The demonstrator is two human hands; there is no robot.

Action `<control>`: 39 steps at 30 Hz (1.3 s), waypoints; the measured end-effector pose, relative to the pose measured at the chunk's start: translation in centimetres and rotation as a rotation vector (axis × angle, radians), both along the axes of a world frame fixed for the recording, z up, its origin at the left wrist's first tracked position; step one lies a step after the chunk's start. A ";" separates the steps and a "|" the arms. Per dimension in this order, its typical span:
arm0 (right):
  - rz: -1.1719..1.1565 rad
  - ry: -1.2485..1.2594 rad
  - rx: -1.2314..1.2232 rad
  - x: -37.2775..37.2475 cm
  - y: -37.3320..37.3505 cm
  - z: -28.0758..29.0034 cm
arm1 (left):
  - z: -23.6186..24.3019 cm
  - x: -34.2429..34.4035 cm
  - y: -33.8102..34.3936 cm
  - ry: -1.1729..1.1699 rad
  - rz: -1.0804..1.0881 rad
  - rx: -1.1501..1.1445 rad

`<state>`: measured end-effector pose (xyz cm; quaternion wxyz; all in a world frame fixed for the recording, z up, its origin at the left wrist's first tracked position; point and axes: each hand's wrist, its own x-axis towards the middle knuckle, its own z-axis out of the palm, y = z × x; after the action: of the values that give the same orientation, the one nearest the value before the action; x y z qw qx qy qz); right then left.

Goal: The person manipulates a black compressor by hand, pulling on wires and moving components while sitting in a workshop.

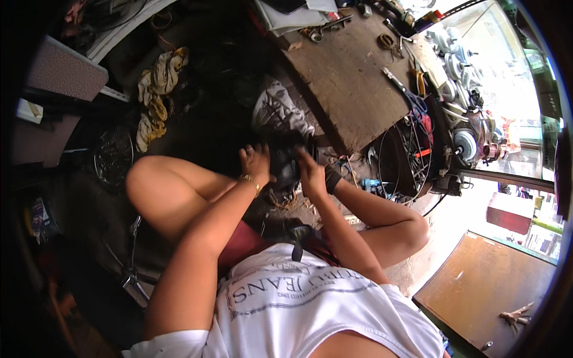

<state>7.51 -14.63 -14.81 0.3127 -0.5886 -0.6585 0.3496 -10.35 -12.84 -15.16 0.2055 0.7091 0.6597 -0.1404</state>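
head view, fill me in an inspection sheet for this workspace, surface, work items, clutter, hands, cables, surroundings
Surface: worn brown wooden tabletop, blue-handled scissors near its right edge.
Work items: black object between the hands, too dark to identify.
Clutter: yellow-stained cloth at left, crumpled grey cloth beyond the hands, jumbled tools at right.
Hands: left hand and right hand on either side of the black object; exact grip unclear.
Cables: none that can be told for certain.
Surroundings: red box and brown board at right.
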 end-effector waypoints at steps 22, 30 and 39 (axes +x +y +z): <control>0.021 -0.140 -0.253 2.7 -5.4 4.6 | -0.1 0.2 0.0 0.076 0.136 0.033; -0.012 -0.060 -0.318 0.9 -3.8 6.1 | -1.0 -0.9 -0.5 0.038 0.076 0.042; -0.050 -0.038 -0.203 -2.5 4.1 0.7 | -0.8 0.3 1.1 0.021 0.106 0.028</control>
<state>4.97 -10.57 -14.09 0.2474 -0.6400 -0.6106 0.3953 -10.00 -11.78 -15.92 0.1958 0.6744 0.7004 -0.1275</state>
